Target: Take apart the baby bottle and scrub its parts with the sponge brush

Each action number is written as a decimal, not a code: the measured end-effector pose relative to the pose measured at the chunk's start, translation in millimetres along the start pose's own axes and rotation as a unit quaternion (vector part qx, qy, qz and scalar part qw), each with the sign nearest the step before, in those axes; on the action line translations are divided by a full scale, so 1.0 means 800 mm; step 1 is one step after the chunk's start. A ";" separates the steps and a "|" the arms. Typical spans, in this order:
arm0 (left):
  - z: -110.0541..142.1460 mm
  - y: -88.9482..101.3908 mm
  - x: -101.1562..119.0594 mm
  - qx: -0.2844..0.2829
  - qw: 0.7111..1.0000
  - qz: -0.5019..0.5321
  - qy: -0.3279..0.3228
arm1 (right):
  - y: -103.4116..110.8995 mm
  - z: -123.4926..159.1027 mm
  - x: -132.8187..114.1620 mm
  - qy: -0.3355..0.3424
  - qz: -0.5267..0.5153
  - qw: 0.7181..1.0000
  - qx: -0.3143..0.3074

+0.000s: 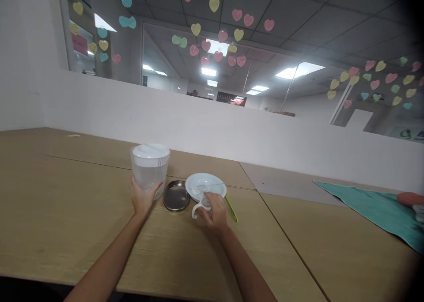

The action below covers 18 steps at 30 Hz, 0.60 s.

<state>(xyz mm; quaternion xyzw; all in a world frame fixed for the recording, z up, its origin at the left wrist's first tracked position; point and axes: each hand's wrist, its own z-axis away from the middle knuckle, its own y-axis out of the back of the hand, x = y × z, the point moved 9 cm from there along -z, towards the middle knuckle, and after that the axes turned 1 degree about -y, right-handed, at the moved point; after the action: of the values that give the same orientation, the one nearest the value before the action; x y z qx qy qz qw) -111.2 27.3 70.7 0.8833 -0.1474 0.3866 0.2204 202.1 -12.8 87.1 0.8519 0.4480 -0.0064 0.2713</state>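
My left hand [141,199] is wrapped around the lower front of a translucent plastic pitcher [149,176], thumb on its right side. The pitcher stands upright with a white lid [151,150] on top. In my right hand [217,213] is a small clear cup with a curved white handle [195,211]; my fingers cover much of it. It is just in front of a pale blue-white plate [212,178], overlapping its near edge in view. Between my hands lies a shallow oval metal tray [176,196]. A green-handled utensil [232,209] lies right of the plate, its far end hidden.
The wooden table [82,213] has seams between its panels. At the right lies a teal cloth [374,209] with a reddish object [410,199] on it. A small flat pale piece [73,136] rests at the far left. A white wall [198,123] with windows stands behind.
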 end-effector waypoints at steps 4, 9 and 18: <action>0.005 0.013 0.018 0.055 0.996 0.008 -0.068 | -0.008 0.000 -0.002 -0.002 0.020 1.000 0.020; 0.020 0.023 0.059 0.093 0.970 -0.066 -0.214 | -0.010 0.001 0.002 -0.010 0.032 0.998 0.045; 0.039 -0.004 0.080 0.015 0.950 -0.063 -0.306 | -0.011 0.000 0.001 -0.011 0.046 0.998 0.053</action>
<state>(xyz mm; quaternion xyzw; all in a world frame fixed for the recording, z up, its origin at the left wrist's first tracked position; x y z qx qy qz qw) -47.9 8.7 98.8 0.9698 -0.1463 0.0854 0.1754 195.9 -8.7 82.9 0.8845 0.4045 -0.0268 0.2309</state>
